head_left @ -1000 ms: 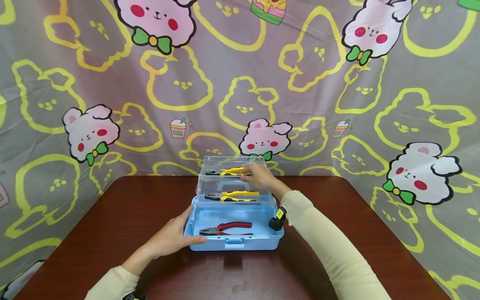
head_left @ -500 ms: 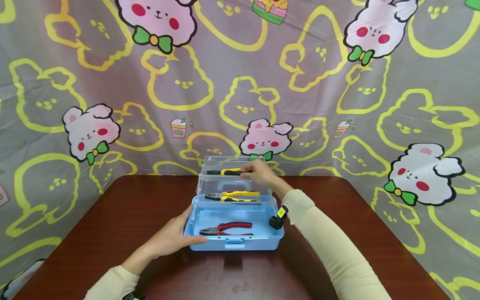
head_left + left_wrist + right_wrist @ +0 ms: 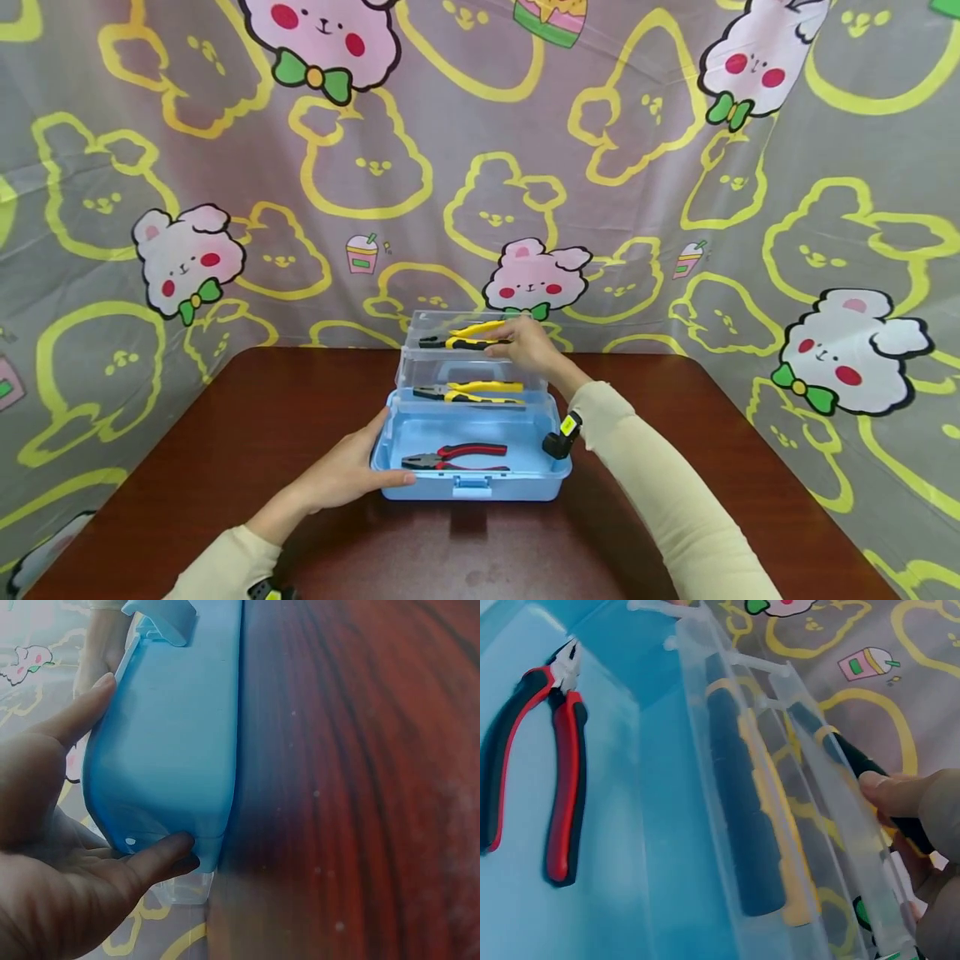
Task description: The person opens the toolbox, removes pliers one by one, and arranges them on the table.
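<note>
My left hand [image 3: 348, 471] holds the left front corner of a light blue toolbox [image 3: 517, 488], its thumb on the front rim and its fingers against the end wall [image 3: 161, 772]. Up at the top clear tray [image 3: 427, 319], my right hand [image 3: 528, 343] grips yellow-and-black pliers [image 3: 459, 342] by the handles. Thumb and fingers pinch a dark handle [image 3: 859, 759] in the right wrist view. A second yellow-and-black pair of pliers [image 3: 487, 387] lies in the clear tray below. Red-and-black pliers [image 3: 478, 449] rest in the blue bottom compartment, handles spread.
The toolbox stands on a dark reddish-brown table [image 3: 300, 392], its trays fanned out toward the back. A blue latch [image 3: 472, 487] sits at its front middle. Behind the table hangs a patterned curtain [image 3: 360, 208] with rabbit drawings.
The handles of the top-tray pliers came together half a second ago and are now spread apart, the yellow one raised. The left hand stays at the box corner.
</note>
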`<state>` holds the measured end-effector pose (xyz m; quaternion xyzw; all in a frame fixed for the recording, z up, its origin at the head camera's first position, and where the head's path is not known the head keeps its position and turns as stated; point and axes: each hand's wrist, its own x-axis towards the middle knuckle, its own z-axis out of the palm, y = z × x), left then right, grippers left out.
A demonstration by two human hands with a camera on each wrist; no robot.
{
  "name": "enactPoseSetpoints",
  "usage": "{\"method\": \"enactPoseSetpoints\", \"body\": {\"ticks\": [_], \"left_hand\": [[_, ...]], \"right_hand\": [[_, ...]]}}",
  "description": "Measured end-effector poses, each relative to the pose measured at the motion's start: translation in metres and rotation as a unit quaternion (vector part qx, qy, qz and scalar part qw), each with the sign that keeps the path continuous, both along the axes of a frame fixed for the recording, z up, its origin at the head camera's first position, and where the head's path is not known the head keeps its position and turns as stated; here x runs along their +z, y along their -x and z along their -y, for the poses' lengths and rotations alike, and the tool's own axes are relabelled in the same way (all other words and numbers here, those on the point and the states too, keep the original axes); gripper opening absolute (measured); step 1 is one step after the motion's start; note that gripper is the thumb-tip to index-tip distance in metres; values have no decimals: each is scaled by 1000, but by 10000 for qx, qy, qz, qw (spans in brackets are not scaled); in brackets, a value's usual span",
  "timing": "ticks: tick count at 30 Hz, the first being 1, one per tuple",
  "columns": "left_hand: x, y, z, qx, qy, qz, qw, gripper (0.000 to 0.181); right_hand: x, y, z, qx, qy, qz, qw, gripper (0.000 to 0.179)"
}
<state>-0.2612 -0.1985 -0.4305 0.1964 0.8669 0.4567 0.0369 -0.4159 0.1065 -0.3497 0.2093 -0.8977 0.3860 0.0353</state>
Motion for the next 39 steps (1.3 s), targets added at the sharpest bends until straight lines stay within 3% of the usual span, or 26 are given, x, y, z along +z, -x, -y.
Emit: {"method": "enactPoseSetpoints", "body": {"ticks": [9,18,24,39], "left_hand": [[-1,-1,0,-30,-68,50,10000,117],[1,-2,1,6,-20,67,10000,118],[1,-1,1,-2,-43,52,10000,118],[2,0,3,62,-99,114,9999,118]], "right_hand": [[-10,-9,-11,209,1,-838,9963,26],[-10,-13,-31,238,706,-851,9936,25],[-10,-15,-47,137,828,-721,9939,26],[-9,-21,-82,-271,1167,-966,9881,23]]}}
